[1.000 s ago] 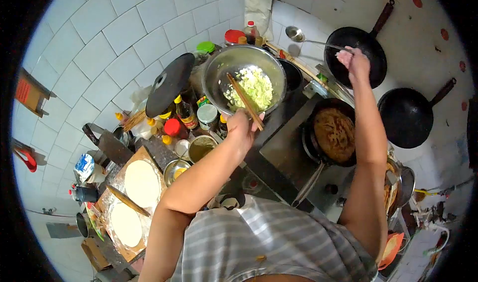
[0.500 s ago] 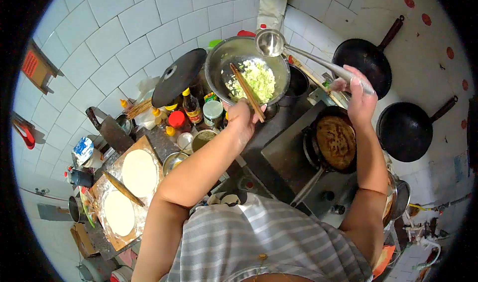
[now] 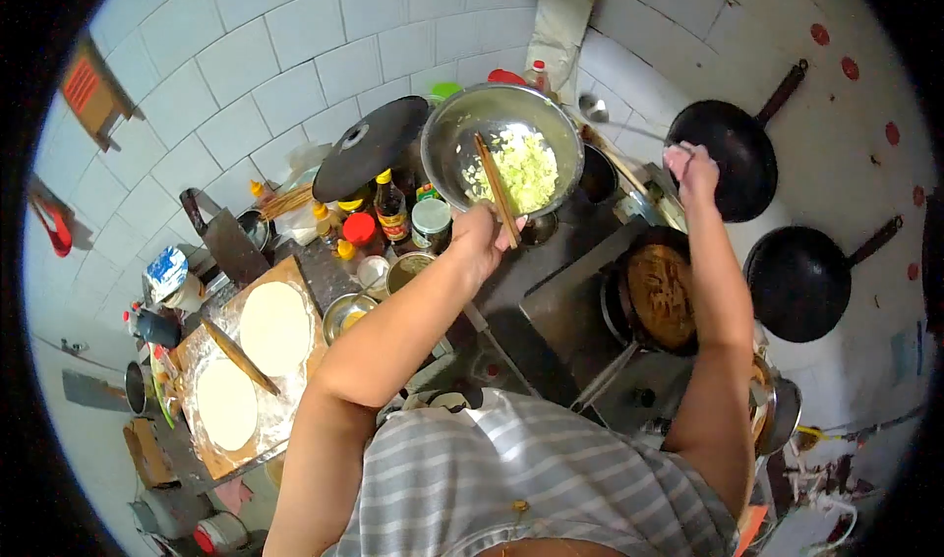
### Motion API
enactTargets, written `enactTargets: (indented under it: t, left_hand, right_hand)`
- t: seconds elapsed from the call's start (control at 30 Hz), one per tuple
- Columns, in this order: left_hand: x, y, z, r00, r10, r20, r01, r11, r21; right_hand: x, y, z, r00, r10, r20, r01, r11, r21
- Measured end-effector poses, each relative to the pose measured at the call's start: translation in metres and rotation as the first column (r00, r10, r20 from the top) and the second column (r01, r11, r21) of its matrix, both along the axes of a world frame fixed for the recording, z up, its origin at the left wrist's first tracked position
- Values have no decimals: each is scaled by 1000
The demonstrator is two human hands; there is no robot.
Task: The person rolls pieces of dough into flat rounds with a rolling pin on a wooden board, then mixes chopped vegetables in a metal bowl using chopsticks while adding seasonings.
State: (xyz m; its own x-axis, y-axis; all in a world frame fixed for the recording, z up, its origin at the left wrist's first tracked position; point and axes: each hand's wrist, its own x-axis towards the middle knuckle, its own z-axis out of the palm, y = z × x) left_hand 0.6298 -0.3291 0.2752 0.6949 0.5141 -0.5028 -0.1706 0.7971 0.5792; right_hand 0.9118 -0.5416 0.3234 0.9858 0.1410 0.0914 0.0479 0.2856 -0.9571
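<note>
My left hand (image 3: 477,237) is closed on the near rim of a steel mixing bowl (image 3: 442,154), with a pair of wooden chopsticks (image 3: 495,183) lying across the rim at the thumb. Chopped pale-green vegetable (image 3: 531,172) fills part of the bowl, which tilts toward me. My right hand (image 3: 695,172) is closed round the handle end of a metal ladle (image 3: 593,108), held up near the wall at the right. Below that forearm, a browned flatbread (image 3: 661,296) lies in a black frying pan (image 3: 622,306) on the stove, partly hidden by the arm.
Two black woks (image 3: 723,159) hang on the right wall. At the left, two rolled dough rounds (image 3: 275,326) and a rolling pin (image 3: 239,355) lie on a floured board (image 3: 295,277). Sauce bottles (image 3: 390,208), jars and a cleaver (image 3: 234,247) crowd the counter beside a black lid (image 3: 369,151).
My right hand has moved up and away from me with the ladle, whose head shifted from over the bowl toward the wall. The whole view has tilted slightly.
</note>
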Motion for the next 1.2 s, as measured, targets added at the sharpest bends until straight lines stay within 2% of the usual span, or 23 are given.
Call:
enactTargets:
  t: [0.03,0.07,0.1,0.17,0.23,0.27,0.33,0.37,0.43,0.47,0.53,0.57,0.6,0.63,0.67,0.7,0.9,0.93,0.97,1.0,1.07,1.17,1.2]
  left_hand:
    - [-8,1,1,1000,-1,-1,1,1000,-22]
    - [-17,3,3,1000,1,-3,-2,999,-44]
    - [-30,3,13,1000,5,-27,-8,996,-91]
    - [-58,6,17,997,-15,78,22,996,-91]
    - [-94,21,22,996,-11,83,21,991,-129]
    - [-115,31,27,997,22,71,-15,996,-93]
    - [-169,44,40,996,76,50,-75,997,-22]
    - [-194,54,35,990,132,53,-132,991,-7]
    - [-251,71,30,988,153,14,-153,987,41]
    - [-277,74,33,985,169,-24,-168,985,50]
    - [-336,86,36,956,293,19,-294,953,71]
    - [-363,90,30,948,318,5,-318,945,79]
    - [-387,95,22,940,340,-4,-338,936,94]
    - [-405,95,12,906,422,-31,-416,901,124]
    - [-428,99,5,920,387,-67,-380,920,98]
    - [-445,101,-13,891,448,-69,-439,891,112]
    - [-581,119,-67,874,444,-197,-419,894,156]
    - [-601,123,-71,881,441,-173,-418,896,152]
    - [-619,127,-75,877,442,-188,-423,896,136]
    - [-635,132,-79,874,444,-196,-427,896,125]
    - [-658,139,-78,854,473,-218,-469,880,72]
    - [-663,153,-90,815,509,-277,-525,851,19]
    - [-659,151,-96,805,522,-283,-528,847,61]
  right_hand:
    - [55,-4,-43,992,-82,91,102,965,-240]
    - [87,12,-81,942,-158,297,307,767,-564]
    - [117,27,-117,850,-202,487,525,406,-748]
    - [137,41,-156,932,51,358,328,301,-896]
    - [151,53,-197,977,112,183,121,414,-902]
    - [178,59,-234,988,154,9,-91,629,-772]
    - [98,60,-150,993,108,-42,-85,432,-898]
    - [70,66,-129,949,191,249,211,200,-957]
    - [-10,100,-57,752,437,493,537,27,-843]
    - [-103,135,-9,559,504,658,660,210,-721]
    - [-312,182,99,181,749,637,334,562,-756]
    - [-360,206,91,-173,832,527,255,555,-792]
    - [-434,223,85,-280,912,302,228,368,-901]
    - [-479,234,50,-554,674,488,82,627,-774]
    - [-527,253,36,-572,817,74,218,238,-946]
    - [-562,263,0,-649,630,426,94,623,-777]
    - [-687,324,-67,-682,410,606,-275,623,-732]
    - [-687,340,-65,-699,442,562,-367,452,-813]
    - [-685,342,-57,-679,473,561,-266,555,-789]
    - [-678,342,-55,-510,660,553,-375,408,-833]
    - [-671,324,-61,-418,807,418,-328,295,-897]
    - [-701,305,-72,-515,787,339,-464,76,-883]
    - [-705,309,-81,-524,760,385,-465,123,-877]
